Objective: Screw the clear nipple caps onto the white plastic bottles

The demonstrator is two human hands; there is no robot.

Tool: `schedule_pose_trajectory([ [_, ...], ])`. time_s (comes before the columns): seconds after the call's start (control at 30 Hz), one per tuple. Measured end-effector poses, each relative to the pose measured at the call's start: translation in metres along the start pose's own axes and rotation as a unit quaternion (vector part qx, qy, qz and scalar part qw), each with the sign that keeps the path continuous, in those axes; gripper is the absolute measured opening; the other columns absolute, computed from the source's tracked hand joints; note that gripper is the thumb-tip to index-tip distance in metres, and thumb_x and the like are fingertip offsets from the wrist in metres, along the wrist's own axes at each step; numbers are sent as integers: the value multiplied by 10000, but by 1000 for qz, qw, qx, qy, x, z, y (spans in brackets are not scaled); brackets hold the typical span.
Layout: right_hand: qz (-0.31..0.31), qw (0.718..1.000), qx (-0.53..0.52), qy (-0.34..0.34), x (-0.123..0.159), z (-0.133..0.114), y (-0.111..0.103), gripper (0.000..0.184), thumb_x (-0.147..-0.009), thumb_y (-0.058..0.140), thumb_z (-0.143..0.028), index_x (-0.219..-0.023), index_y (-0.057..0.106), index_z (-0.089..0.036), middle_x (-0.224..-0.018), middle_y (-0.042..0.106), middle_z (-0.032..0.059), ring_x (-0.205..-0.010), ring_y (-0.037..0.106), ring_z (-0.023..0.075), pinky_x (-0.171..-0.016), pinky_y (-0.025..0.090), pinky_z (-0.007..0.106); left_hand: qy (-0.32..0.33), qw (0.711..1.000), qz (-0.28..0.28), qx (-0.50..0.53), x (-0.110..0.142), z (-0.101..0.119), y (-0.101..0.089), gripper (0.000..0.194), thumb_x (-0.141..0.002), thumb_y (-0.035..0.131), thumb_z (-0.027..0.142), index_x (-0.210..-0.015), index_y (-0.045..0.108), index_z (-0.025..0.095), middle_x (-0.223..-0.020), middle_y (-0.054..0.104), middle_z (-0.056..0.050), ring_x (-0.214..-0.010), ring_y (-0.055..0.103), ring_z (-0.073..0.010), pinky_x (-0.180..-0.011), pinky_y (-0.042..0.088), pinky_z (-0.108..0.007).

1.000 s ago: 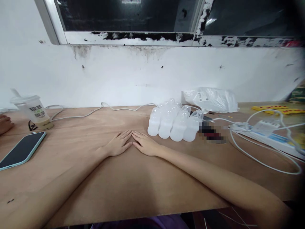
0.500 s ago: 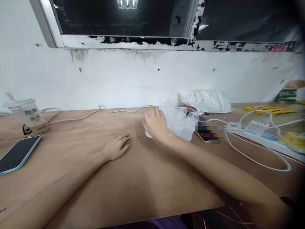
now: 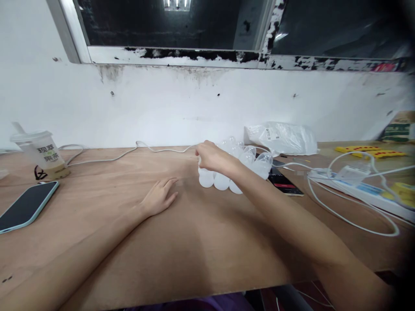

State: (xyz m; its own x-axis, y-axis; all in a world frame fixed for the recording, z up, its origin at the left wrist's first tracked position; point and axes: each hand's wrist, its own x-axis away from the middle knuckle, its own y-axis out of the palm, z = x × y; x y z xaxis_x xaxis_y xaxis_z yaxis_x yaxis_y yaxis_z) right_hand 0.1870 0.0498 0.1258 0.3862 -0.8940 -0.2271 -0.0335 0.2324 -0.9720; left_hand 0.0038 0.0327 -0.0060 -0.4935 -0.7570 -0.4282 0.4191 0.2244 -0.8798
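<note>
My left hand (image 3: 159,198) lies flat on the wooden table (image 3: 136,259), palm down, its fingers stretched out and holding nothing. Over the left end of a translucent plastic tray with rounded cups (image 3: 221,181), resembling an egg carton, my right hand (image 3: 210,156) is closed with its fingers curled down. Its fingertips are hidden, so what they grip, if anything, does not show. Clear domed parts stand up along the tray's back and right side. My right forearm covers part of the tray's front.
A phone (image 3: 27,207) and a drink cup with a straw (image 3: 42,157) are at left. To the right are another phone (image 3: 285,182), a plastic bag (image 3: 283,138), a power strip (image 3: 359,183) with looping cables, and yellow strips (image 3: 372,151). A thin cable (image 3: 106,160) runs along the wall.
My right hand has turned and curled its fingers at the tray's left end, uncovering more of the front cups. My left hand stays put. The view has shifted slightly.
</note>
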Motion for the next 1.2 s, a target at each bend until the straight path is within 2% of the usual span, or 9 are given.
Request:
schedule_pose_trajectory([
  [0.2,-1,996,-61,-67,-8,14,2,410,-586,638,-108,-986,557,-143,-935,557,88,-782,548,181,-597,418,250,-3,998,14,53,-2,2,1,426,-789,427,321,-1190,352,200,-1218,435,-72,-1120,404,-201,-952,323,-368],
  [0.37,10,992,-90,-90,-8,0,8,426,-617,636,-149,-1034,550,-131,-971,568,101,-893,527,201,-696,420,265,-37,975,42,217,-35,22,13,626,-677,572,439,-1194,323,187,-1226,433,-88,-1130,403,-214,-935,353,-357],
  [0.43,24,991,-94,-92,-8,-6,10,375,-645,610,-152,-1016,563,-118,-957,581,105,-897,527,206,-719,414,278,-40,956,68,281,-51,30,21,515,-710,537,433,-1129,371,185,-1168,483,-84,-1089,445,-205,-910,376,-348],
  [0.5,42,988,-114,-96,-8,-11,12,323,-676,575,-140,-998,574,-112,-956,591,102,-903,530,201,-744,406,281,-73,939,123,312,-61,34,27,377,-767,463,405,-1054,406,167,-1090,527,-91,-1020,497,-195,-866,406,-342],
  [0.63,101,972,-172,-122,-7,-15,20,257,-740,528,-208,-978,581,-128,-945,586,82,-876,531,168,-769,394,270,-126,933,224,251,-58,29,27,332,-755,473,363,-1000,406,149,-964,562,-87,-902,545,-206,-787,440,-355],
  [0.73,156,957,-187,-155,-5,-18,35,286,-794,460,-298,-1017,544,-138,-977,546,84,-873,519,158,-784,381,281,-121,945,252,171,-46,19,18,390,-750,462,323,-1088,353,162,-1033,535,-89,-933,534,-209,-792,441,-354],
  [0.87,172,938,-233,-192,-6,-26,57,273,-803,448,-334,-979,517,-135,-972,528,76,-880,504,144,-786,377,267,-102,961,245,75,-31,9,12,512,-744,444,283,-1212,268,176,-1165,479,-103,-1031,492,-219,-846,419,-348],
  [0.97,175,918,-280,-218,-8,-28,65,214,-791,473,-307,-912,514,-136,-925,531,64,-848,498,133,-765,381,255,-111,963,246,24,-25,5,10,506,-746,447,328,-1209,314,174,-1154,507,-102,-1002,520,-230,-814,428,-329],
  [1.2,159,890,-380,-195,-15,-20,74,251,-757,501,-346,-906,488,-144,-860,545,38,-741,496,125,-671,384,247,-160,966,184,-80,-28,5,-1,453,-731,449,454,-1110,437,204,-826,651,-39,-693,623,-218,-561,419,-257],
])
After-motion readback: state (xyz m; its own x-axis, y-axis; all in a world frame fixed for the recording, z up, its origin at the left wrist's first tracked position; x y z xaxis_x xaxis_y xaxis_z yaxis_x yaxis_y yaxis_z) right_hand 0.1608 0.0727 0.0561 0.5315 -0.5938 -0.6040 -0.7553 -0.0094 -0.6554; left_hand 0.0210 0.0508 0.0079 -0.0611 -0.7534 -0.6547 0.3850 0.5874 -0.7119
